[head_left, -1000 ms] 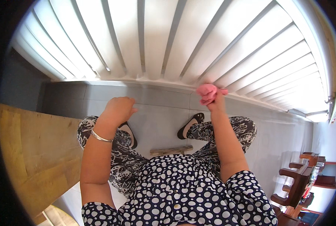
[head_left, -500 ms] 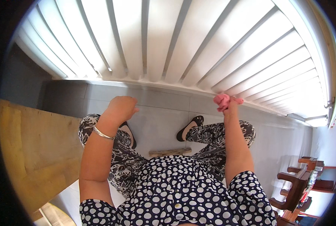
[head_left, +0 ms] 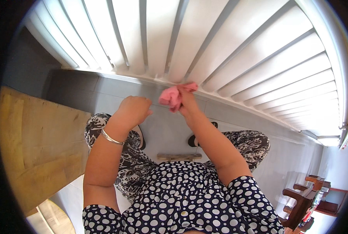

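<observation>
At the far left I saw a wooden tabletop [head_left: 33,148] running along the edge of the view, with a dark grey wall [head_left: 25,66] above it. Beside it, the left hand [head_left: 133,111] was curled into a loose fist, fingers folded in and gripping nothing that I could make out; it hovered just below the pale ledge [head_left: 142,78] at the foot of the white slats [head_left: 158,35]. A silver bangle [head_left: 111,137] sat on that wrist. Below the hand, a patterned trouser leg [head_left: 123,163] and a dark sandal [head_left: 139,138] stood on the grey floor [head_left: 162,128].

Near the middle, the pink cloth [head_left: 171,96] was bunched up and pinched in the right hand [head_left: 187,100], whose fingers were closed around it. The cloth was pressed against the bottom of the slats, right at the ledge, and lay just beside the left hand without touching it. A short strip of wood [head_left: 180,156] lay on the floor between the feet, above the polka-dot top [head_left: 181,195].

Further right, the slats fanned away into bright glare, and the other trouser leg [head_left: 248,144] showed past the right forearm. In the bottom right corner stood some dark wooden furniture [head_left: 302,199], well apart from both hands
</observation>
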`<state>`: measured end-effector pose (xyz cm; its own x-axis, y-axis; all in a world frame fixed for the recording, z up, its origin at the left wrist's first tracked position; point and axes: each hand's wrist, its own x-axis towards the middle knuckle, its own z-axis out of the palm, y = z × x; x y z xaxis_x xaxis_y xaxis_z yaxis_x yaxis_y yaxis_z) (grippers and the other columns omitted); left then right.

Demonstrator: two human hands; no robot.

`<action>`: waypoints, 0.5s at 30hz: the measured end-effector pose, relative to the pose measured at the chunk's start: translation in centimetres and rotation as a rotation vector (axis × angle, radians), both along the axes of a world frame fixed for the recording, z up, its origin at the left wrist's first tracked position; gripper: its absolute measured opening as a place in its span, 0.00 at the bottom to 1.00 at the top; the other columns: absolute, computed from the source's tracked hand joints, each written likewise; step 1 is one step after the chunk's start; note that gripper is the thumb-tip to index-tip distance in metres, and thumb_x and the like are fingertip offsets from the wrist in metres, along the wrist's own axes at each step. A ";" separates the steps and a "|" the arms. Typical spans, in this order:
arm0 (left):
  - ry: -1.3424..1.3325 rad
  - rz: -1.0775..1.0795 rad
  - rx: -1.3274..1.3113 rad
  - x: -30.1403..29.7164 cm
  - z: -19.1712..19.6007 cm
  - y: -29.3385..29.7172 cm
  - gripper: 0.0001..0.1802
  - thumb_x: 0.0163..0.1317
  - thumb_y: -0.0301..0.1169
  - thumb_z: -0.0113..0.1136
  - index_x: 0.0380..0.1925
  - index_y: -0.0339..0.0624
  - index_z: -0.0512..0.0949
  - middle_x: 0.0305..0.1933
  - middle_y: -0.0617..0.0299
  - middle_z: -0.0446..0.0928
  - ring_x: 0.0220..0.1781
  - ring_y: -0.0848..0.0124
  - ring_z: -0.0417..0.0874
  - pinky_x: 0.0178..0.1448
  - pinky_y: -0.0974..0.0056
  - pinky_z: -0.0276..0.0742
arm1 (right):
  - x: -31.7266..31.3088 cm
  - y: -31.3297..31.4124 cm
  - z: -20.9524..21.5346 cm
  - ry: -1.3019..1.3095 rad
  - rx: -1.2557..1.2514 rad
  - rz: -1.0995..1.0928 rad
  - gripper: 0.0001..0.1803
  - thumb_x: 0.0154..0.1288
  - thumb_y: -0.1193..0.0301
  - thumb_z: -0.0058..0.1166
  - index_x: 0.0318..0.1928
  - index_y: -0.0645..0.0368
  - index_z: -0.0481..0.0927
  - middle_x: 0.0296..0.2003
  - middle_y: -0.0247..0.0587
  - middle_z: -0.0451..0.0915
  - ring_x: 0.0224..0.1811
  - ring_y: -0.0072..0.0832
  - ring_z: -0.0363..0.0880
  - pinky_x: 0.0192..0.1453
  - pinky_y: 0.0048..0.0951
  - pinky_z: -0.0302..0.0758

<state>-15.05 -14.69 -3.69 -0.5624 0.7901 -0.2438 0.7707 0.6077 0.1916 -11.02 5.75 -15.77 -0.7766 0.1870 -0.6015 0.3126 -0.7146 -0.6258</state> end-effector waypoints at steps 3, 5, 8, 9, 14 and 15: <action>-0.021 0.041 -0.023 -0.2 0.5 0.1 0.13 0.55 0.37 0.60 0.35 0.40 0.77 0.34 0.51 0.79 0.40 0.53 0.80 0.44 0.53 0.75 | -3.1 -4.2 1.1 0.046 -0.035 0.012 0.12 0.65 0.64 0.49 0.44 0.56 0.71 0.36 0.39 0.76 0.35 0.32 0.76 0.29 0.39 0.74; -0.041 0.069 -0.060 -0.3 1.1 0.4 0.13 0.56 0.37 0.60 0.35 0.40 0.77 0.34 0.51 0.79 0.40 0.53 0.80 0.44 0.53 0.75 | -4.6 -5.6 1.3 0.094 -0.043 0.020 0.11 0.65 0.65 0.50 0.43 0.57 0.72 0.37 0.39 0.76 0.36 0.31 0.77 0.33 0.37 0.76; -0.051 0.082 -0.077 -0.4 1.2 0.6 0.14 0.56 0.38 0.59 0.35 0.40 0.77 0.35 0.51 0.79 0.40 0.53 0.80 0.45 0.53 0.75 | -5.1 -5.2 0.6 0.123 -0.097 0.000 0.10 0.64 0.68 0.50 0.43 0.58 0.72 0.38 0.40 0.77 0.37 0.31 0.77 0.39 0.34 0.77; -0.050 0.078 -0.062 -0.5 0.8 0.3 0.14 0.56 0.38 0.59 0.35 0.39 0.77 0.35 0.51 0.79 0.40 0.53 0.80 0.45 0.53 0.75 | -4.6 -4.9 0.8 0.122 -0.099 -0.001 0.10 0.64 0.68 0.50 0.44 0.58 0.73 0.38 0.39 0.77 0.38 0.31 0.77 0.40 0.34 0.77; -0.040 0.050 -0.028 -0.2 1.0 0.5 0.14 0.57 0.38 0.59 0.36 0.40 0.77 0.35 0.51 0.79 0.40 0.53 0.80 0.44 0.53 0.75 | -0.2 1.9 -2.3 0.138 -0.202 -0.152 0.10 0.64 0.68 0.51 0.45 0.55 0.74 0.41 0.37 0.77 0.44 0.31 0.77 0.43 0.35 0.77; -0.042 0.051 -0.027 -0.2 1.1 0.4 0.14 0.57 0.38 0.59 0.36 0.40 0.77 0.35 0.52 0.79 0.40 0.52 0.79 0.44 0.53 0.75 | 0.8 3.2 -1.5 0.103 -0.174 -0.138 0.11 0.64 0.67 0.51 0.45 0.55 0.74 0.41 0.37 0.77 0.44 0.30 0.77 0.42 0.35 0.77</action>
